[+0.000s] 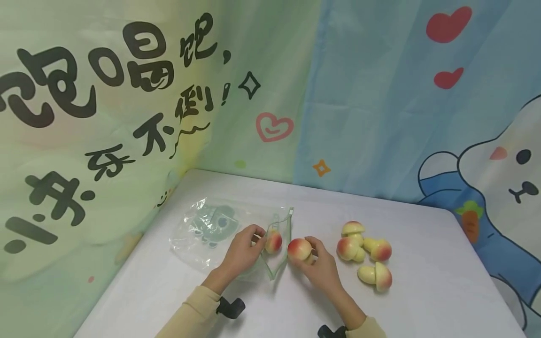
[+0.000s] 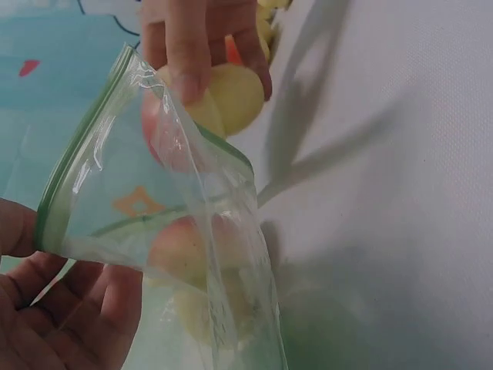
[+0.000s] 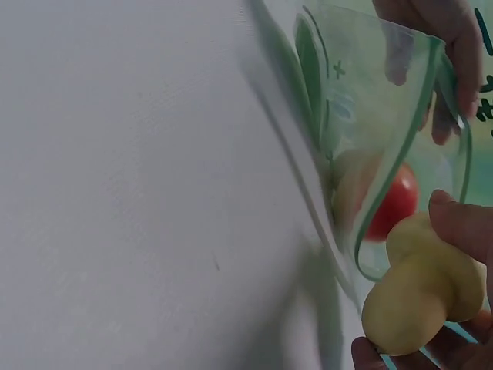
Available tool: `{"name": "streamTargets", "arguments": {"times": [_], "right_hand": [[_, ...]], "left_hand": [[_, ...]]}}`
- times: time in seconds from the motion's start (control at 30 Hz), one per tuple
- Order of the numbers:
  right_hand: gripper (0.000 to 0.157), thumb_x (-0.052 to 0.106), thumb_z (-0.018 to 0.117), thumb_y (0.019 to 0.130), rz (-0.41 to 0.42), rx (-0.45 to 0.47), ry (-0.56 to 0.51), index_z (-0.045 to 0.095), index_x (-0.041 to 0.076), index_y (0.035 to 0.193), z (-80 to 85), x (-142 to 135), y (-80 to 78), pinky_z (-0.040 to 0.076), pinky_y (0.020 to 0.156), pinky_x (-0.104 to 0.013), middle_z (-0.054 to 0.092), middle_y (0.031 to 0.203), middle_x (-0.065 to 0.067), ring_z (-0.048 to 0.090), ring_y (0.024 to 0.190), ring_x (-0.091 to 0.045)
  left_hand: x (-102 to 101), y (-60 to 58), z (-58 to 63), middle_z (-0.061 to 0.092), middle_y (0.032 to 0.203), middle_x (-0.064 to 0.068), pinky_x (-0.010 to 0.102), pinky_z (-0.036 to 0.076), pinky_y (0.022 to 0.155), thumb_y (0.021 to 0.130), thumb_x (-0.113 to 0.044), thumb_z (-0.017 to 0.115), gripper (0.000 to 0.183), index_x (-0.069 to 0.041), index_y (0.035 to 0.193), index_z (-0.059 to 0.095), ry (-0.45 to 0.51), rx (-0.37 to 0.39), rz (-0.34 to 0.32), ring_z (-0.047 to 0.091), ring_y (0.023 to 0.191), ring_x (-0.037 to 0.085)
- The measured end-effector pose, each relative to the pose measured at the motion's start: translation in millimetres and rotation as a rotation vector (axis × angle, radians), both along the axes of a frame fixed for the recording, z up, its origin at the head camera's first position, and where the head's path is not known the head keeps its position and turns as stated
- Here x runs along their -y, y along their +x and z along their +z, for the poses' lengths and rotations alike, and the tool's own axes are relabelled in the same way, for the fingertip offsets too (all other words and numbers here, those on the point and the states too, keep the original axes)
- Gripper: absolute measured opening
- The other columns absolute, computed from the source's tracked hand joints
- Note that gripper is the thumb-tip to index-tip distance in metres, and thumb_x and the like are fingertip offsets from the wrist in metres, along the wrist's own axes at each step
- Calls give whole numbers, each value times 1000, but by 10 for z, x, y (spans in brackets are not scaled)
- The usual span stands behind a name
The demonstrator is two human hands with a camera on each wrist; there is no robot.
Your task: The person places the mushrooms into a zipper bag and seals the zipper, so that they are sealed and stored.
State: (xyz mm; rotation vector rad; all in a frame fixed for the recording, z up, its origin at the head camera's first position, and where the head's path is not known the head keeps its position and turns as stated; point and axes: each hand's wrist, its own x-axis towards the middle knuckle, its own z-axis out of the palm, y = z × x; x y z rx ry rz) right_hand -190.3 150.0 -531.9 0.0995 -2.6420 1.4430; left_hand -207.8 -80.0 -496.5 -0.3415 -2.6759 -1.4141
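Note:
A clear zip bag (image 1: pixel 253 213) with green edges lies on its side, its mouth spread open toward the right. My left hand (image 1: pixel 243 249) pinches the bag's rim, thumb and fingers showing in the left wrist view. Inside, near the mouth, is a toy mushroom (image 1: pixel 274 241) with a red-and-yellow cap, seen through the plastic. My right hand (image 1: pixel 323 270) grips another mushroom (image 1: pixel 299 249) just outside the opening. In the right wrist view this mushroom's pale yellow stem (image 3: pixel 404 316) points down toward the fingers, close to the bag's green rim (image 3: pixel 385 193).
Several more mushrooms (image 1: pixel 352 246) lie loosely grouped on the white table (image 1: pixel 435 263) to the right, with one mushroom (image 1: pixel 376 277) nearest me. A printed cloth backdrop (image 1: pixel 359 117) stands behind the table and along its left side.

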Motion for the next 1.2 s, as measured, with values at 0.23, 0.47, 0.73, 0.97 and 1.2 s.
{"name": "streamTargets", "arguments": {"times": [0.23, 0.47, 0.73, 0.97, 1.2], "right_hand": [[64, 22, 85, 74, 23, -40, 26, 56, 3, 128, 29, 175, -59, 51, 88, -45, 58, 119, -15, 60, 104, -28], [66, 24, 86, 71, 17, -87, 92, 58, 3, 128, 3, 262, -114, 48, 83, -43, 60, 111, -14, 60, 99, -27], [66, 18, 86, 71, 23, -171, 125, 57, 3, 130, -47, 356, -175, 45, 77, -39, 60, 112, -14, 58, 93, -25], [69, 17, 87, 72, 71, -184, 128, 56, 3, 132, -51, 459, -210, 46, 76, -36, 60, 115, -15, 59, 96, -25], [62, 16, 83, 76, 113, -173, 70, 56, 3, 131, -48, 550, -237, 48, 72, -31, 62, 110, -13, 60, 90, -22]], "left_hand": [[-2, 7, -9, 66, 98, 5, 25, 52, 59, 95, -17, 59, 13, -9, 104, 61, 40, 32, -20, 62, 74, 11], [-25, 15, -8, 67, 97, 6, 24, 51, 57, 94, -15, 59, 12, -8, 104, 62, 42, 16, -30, 61, 69, 9], [-35, 4, -28, 68, 97, 5, 23, 51, 58, 93, -15, 60, 10, -9, 101, 62, 33, -10, -57, 64, 74, 11], [-48, 12, -32, 68, 99, 3, 22, 52, 60, 95, -16, 61, 10, -9, 101, 62, 24, -38, -66, 66, 88, 19], [-48, 19, -19, 67, 100, 4, 22, 51, 59, 95, -14, 59, 10, -9, 103, 61, 25, -37, -75, 65, 87, 18]]}}
